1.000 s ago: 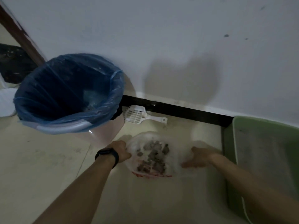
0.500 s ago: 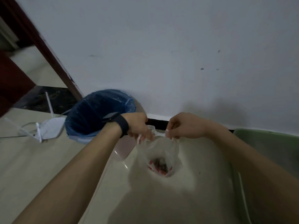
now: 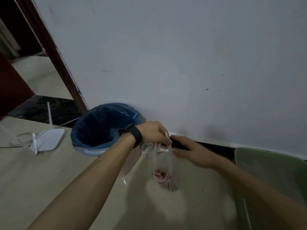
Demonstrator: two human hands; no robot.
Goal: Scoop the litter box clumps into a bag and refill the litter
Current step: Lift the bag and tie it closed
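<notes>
Left fingers (image 3: 163, 137) pinch bag (image 3: 163, 165); right fingers (image 3: 181, 143) straight

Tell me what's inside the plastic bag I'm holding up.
The plastic bag in the left hand shows something dark near its red-printed bottom; blur hides the rest.

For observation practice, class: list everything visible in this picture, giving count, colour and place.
plastic bag: one, clear with red print, hanging at centre
waste bin: one, blue liner, by the wall, left of the bag
scoop: one, white, on the floor behind the bag, mostly hidden
litter box: one, green, far right
router: one, white, on the floor, far left
wristband: one, black, left wrist
left hand: one, grips the bag's handles
right hand: one, fingers straight, beside the bag
</notes>
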